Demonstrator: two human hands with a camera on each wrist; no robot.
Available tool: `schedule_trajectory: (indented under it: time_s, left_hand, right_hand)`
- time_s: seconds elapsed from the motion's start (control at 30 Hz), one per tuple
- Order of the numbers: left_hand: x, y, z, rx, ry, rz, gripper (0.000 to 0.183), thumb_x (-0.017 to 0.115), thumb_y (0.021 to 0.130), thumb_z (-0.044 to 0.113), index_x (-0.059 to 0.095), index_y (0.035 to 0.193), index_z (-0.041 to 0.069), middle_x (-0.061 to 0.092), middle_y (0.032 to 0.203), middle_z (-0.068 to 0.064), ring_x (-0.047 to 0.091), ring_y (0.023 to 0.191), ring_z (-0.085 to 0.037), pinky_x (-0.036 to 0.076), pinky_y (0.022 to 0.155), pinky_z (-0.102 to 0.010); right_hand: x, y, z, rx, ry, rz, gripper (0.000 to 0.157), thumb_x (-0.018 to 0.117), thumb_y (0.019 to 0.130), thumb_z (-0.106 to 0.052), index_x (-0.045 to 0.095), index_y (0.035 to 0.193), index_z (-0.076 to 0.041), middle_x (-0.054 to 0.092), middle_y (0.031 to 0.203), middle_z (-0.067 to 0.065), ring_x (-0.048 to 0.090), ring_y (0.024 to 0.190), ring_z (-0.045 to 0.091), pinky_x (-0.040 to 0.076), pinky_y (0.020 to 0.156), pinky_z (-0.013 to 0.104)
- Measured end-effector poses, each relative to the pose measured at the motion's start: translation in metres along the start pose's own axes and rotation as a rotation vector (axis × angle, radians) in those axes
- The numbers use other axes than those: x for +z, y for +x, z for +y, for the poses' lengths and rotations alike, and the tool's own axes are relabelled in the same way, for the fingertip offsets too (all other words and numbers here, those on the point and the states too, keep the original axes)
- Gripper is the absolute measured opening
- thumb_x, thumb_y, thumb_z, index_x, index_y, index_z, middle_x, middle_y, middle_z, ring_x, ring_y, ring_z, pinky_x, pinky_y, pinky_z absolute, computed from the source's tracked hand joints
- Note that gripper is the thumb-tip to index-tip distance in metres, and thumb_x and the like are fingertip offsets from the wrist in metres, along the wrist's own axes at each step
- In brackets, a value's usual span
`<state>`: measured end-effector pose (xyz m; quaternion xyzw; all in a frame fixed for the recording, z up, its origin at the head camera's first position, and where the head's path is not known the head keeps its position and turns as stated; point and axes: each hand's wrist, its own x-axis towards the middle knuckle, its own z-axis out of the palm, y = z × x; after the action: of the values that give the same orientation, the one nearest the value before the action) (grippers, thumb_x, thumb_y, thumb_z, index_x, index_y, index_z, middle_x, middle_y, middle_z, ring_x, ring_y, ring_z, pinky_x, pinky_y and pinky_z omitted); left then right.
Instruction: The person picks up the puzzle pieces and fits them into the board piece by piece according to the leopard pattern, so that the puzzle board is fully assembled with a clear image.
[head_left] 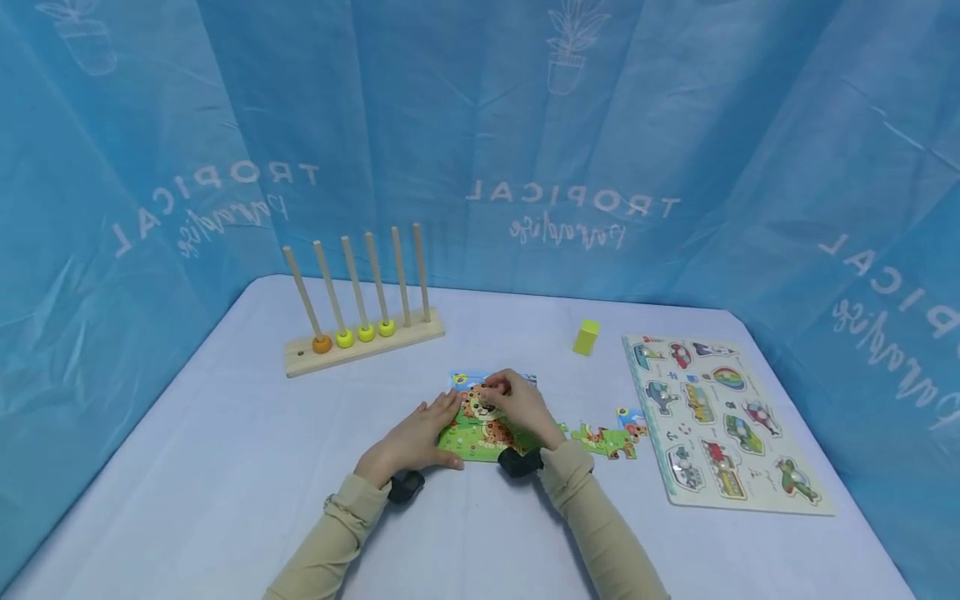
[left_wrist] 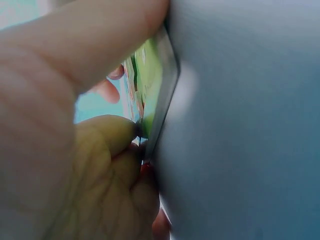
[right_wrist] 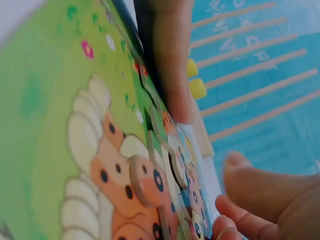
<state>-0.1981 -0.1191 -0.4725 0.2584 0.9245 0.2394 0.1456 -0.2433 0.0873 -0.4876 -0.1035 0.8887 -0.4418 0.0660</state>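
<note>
Leopard puzzle on the bench, right of the peg stand.
Left hand spread at its left side; right hand bent over its far part, pinching what I cannot tell.

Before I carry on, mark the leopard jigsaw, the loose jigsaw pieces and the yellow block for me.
Leopard jigsaw (head_left: pixel 493 431): head view, on the animal's spotted body.
Loose jigsaw pieces (head_left: pixel 615 439): head view, on a green part of one piece.
Yellow block (head_left: pixel 586 342): head view, on its front face.

White table with peg rack, jigsaw, loose pieces, block, picture board
</note>
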Motion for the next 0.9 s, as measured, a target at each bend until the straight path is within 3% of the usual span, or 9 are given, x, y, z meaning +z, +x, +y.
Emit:
schedule_trajectory:
  time_s: [0.2,0.4,0.53,0.7,0.9]
  left_hand:
    - [-0.001,0.001,0.001,0.004,-0.008,-0.004,0.101,0.075,0.081,0.039,0.016,0.155,0.002,0.013,0.162,-0.020,0.015,0.149,-0.038,0.014,0.122,-0.057]
    - [0.000,0.002,0.000,-0.004,-0.018,-0.003,0.102,0.075,0.081,0.040,0.014,0.155,0.004,0.012,0.162,-0.019,0.014,0.150,-0.037,0.014,0.122,-0.057]
    - [0.001,0.003,-0.001,0.000,-0.027,-0.004,0.103,0.075,0.081,0.040,0.013,0.156,0.005,0.012,0.162,-0.019,0.013,0.150,-0.037,0.013,0.122,-0.057]
    - [-0.001,0.003,-0.001,-0.002,-0.020,0.001,0.103,0.075,0.081,0.040,0.014,0.155,0.003,0.012,0.162,-0.019,0.014,0.150,-0.037,0.014,0.122,-0.057]
    - [0.002,0.001,0.001,-0.015,-0.034,0.013,0.102,0.077,0.080,0.039,0.017,0.154,0.001,0.014,0.162,-0.020,0.015,0.149,-0.038,0.014,0.122,-0.057]
  right_hand:
    - [0.000,0.000,-0.006,0.034,-0.102,-0.012,0.034,0.073,0.087,-0.018,0.061,0.117,-0.007,0.059,0.102,0.010,0.056,0.088,0.021,0.050,0.075,0.035]
    - [0.002,0.001,-0.013,0.081,-0.158,-0.011,0.042,0.074,0.086,-0.020,0.057,0.123,-0.008,0.060,0.107,0.013,0.059,0.094,0.025,0.053,0.079,0.039]
    - [0.003,0.001,-0.013,0.068,-0.188,-0.013,0.044,0.074,0.086,-0.019,0.056,0.125,-0.007,0.060,0.108,0.013,0.059,0.096,0.026,0.053,0.080,0.040]
    - [0.000,-0.001,-0.013,0.029,-0.154,-0.015,0.039,0.074,0.087,-0.018,0.060,0.120,-0.005,0.060,0.106,0.013,0.057,0.093,0.024,0.052,0.078,0.037]
    - [-0.017,-0.003,0.005,-0.062,0.027,-0.134,0.031,0.064,0.094,-0.019,0.062,0.121,-0.004,0.061,0.102,0.013,0.056,0.082,0.018,0.049,0.069,0.027]
